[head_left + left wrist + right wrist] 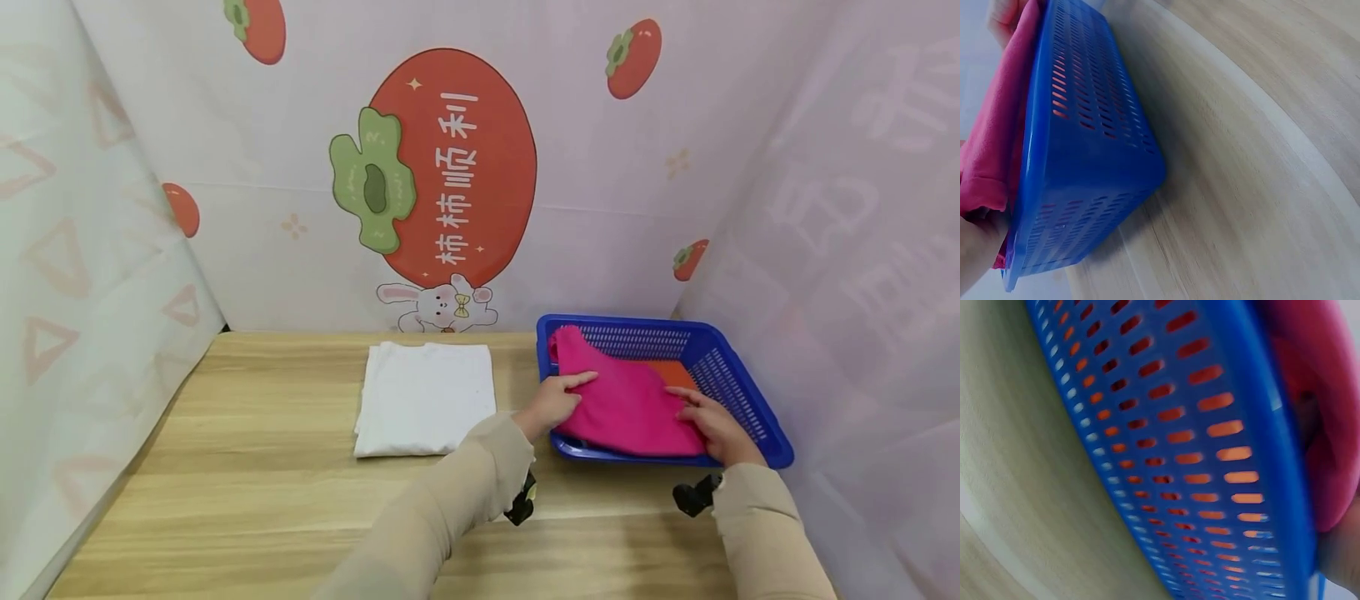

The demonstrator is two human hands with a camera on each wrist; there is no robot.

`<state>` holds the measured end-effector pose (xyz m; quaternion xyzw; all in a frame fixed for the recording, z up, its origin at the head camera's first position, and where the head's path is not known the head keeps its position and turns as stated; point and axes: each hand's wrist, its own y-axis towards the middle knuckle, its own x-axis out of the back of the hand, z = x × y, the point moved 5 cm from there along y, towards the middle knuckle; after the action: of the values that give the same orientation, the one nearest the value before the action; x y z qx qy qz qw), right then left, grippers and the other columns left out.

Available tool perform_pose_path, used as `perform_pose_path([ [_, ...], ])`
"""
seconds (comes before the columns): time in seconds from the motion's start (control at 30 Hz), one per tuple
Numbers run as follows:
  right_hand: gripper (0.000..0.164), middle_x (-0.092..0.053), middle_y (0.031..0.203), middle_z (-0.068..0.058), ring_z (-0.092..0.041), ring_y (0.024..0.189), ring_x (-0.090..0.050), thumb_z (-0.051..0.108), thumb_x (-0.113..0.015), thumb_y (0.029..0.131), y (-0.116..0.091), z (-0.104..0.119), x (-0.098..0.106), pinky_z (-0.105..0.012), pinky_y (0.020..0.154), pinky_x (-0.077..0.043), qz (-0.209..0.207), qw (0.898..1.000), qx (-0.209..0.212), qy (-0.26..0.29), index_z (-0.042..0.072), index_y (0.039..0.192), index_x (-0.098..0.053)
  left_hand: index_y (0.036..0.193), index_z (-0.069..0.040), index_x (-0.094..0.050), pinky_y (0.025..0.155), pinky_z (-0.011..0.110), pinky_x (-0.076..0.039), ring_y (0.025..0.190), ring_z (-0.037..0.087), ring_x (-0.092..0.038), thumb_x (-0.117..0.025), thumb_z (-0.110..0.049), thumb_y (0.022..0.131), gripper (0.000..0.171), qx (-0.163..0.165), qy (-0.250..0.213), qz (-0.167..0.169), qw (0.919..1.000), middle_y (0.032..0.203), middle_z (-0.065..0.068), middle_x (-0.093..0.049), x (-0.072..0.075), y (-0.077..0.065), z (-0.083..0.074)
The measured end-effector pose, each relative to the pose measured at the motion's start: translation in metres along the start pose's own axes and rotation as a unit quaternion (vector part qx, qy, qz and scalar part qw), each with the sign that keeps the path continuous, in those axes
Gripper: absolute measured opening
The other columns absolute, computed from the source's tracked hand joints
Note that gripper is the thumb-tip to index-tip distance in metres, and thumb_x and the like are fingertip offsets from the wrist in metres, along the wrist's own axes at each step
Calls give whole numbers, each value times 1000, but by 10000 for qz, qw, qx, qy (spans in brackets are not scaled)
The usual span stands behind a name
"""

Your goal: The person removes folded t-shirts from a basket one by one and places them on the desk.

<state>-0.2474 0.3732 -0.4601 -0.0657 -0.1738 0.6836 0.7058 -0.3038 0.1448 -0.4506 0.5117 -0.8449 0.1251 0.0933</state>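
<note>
Over on the back wall (pixel 585 158), I can read 柿柿顺利 in white characters (pixel 457 168), running bottom to top; they stand on the big red printed fruit (pixel 498 133).

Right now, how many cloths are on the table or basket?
3: white cloth on the table, pink cloth across the basket, orange cloth inside, partly covered. Others may be hidden underneath.

Two hands (pixel 553 404) (pixel 717 427), two cloths (pixel 630 408) (pixel 427 400), one basket (pixel 723 383), one orange item (pixel 677 377)
</note>
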Motion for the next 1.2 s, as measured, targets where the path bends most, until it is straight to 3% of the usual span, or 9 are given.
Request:
perform_pose_path([
  [0.2,46,-42,102,0,-15,72,-56,-2,-43,82,-12,11,-8,-33,61,-47,682,9970,71,354,32,111,-54,114,-25,-58,44,19,-31,43,11,-30,-49,1,83,42,-167,-113,155,9997,109,4,-51,13,-11,-1],
  [0.37,46,-49,99,2,-18,73,-58,-5,-41,84,-20,19,-16,-35,60,-48,1180,9895,446,700,30,110,-55,115,-26,-58,62,23,-41,76,13,-47,-48,0,84,41,-149,-443,269,9985,123,8,-44,26,-21,-4],
  [0.47,44,-54,101,4,-18,72,-59,-7,-39,86,-24,28,-24,-33,58,-49,1503,9786,920,1064,24,116,-51,115,-28,-57,71,27,-43,94,17,-47,-48,-1,85,42,-127,-569,238,9980,126,9,-41,36,-26,-3],
  [0.67,43,-58,101,1,-13,53,-56,-8,-33,89,-34,43,-43,-23,41,-43,2057,9538,1641,1452,15,125,-41,114,-36,-56,76,30,-43,103,18,-44,-50,-6,86,42,-4,-486,172,9987,130,7,-38,56,-37,4],
  [0.83,44,-57,104,0,-13,55,-57,-10,-32,89,-39,48,-61,-22,42,-44,2253,9415,1966,1555,10,128,-37,114,-34,-57,77,31,-43,107,19,-42,-51,-5,85,41,-66,-580,98,9982,129,8,-38,74,-49,13],
  [1.03,44,-56,107,0,-16,70,-60,-10,-36,88,-40,51,-83,-30,54,-49,2114,9449,2089,1371,9,127,-36,112,-33,-58,70,29,-46,104,21,-44,-51,-4,84,41,10,-776,-51,9970,127,8,-40,94,-67,20],
  [1.2,43,-57,105,3,-14,75,-60,-8,-41,87,-41,50,-99,-28,59,-49,1759,9550,2100,1141,10,125,-41,112,-33,-58,77,31,-43,111,21,-38,-50,-4,85,41,-93,-707,-149,9973,127,5,-40,106,-82,24],
])
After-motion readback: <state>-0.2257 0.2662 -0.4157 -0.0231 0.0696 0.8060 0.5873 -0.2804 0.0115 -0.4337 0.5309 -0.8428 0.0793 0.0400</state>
